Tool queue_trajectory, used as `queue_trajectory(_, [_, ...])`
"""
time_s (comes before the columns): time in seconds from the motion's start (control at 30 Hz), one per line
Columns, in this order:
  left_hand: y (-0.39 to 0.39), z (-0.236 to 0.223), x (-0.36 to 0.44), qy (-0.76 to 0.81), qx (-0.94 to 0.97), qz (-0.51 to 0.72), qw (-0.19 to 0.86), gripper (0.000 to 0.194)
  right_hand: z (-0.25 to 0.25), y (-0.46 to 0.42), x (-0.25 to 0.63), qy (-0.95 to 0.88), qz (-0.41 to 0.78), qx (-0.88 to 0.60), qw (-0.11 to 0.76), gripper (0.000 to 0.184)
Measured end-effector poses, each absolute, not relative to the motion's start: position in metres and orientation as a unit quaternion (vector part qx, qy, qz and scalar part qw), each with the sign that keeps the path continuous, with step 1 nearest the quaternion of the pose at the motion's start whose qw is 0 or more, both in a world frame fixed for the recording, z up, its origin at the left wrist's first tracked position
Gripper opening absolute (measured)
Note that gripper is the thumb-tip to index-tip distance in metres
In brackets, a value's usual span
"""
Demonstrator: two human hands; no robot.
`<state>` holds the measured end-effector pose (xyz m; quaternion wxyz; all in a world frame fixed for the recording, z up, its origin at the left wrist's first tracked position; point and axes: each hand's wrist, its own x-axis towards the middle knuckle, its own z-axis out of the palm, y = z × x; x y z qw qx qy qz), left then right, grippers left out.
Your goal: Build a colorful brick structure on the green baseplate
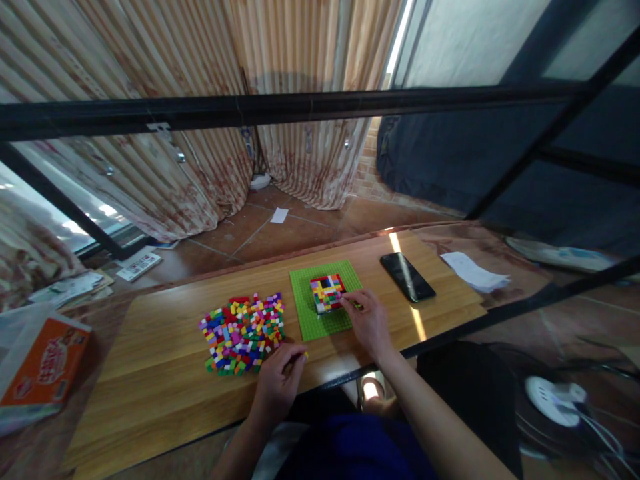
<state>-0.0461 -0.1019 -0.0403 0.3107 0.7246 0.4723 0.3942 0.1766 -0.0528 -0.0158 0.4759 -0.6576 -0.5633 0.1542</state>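
On that brown wooden tabletop (150, 373), I'd keep the square green plastic baseplate (301, 293) flat. Right hand (369, 323)'s half-curled, can't tell if it's gripping anything, left hand (276, 383)'s pinched shut on something tiny and yellow, probably a plastic brick (307, 356); by the boxy multicoloured brick build (327, 293) on the baseplate, press straight down.

We seem to be in a home, in a room or enclosed balcony. Long patterned curtains (200, 160) hang to a tiled floor (260, 230), where papers lie about; we see a low wooden tabletop (165, 333) and, at the right, a power strip (553, 400) with cords plugged in.
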Motion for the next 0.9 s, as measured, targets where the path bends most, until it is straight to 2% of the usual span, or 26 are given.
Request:
queue_trajectory(0.17, [-0.101, -0.036, -0.045, 0.476, 0.727, 0.383, 0.314, 0.013, -0.023, -0.047, 0.179, -0.56, 0.148, -0.669, 0.465, 0.016])
queue_trajectory(0.33, [-0.1, -0.038, -0.046, 0.48, 0.729, 0.375, 0.311, 0.015, -0.027, -0.043, 0.182, -0.522, 0.204, -0.664, 0.495, 0.018])
queue_trajectory(0.6, [-0.101, -0.036, -0.045, 0.487, 0.727, 0.375, 0.305, 0.015, -0.032, -0.037, 0.18, -0.427, 0.314, -0.651, 0.544, 0.034])
queue_trajectory(0.9, [-0.1, -0.037, -0.044, 0.49, 0.731, 0.372, 0.296, 0.014, -0.039, -0.034, 0.181, -0.392, 0.367, -0.617, 0.575, 0.038])
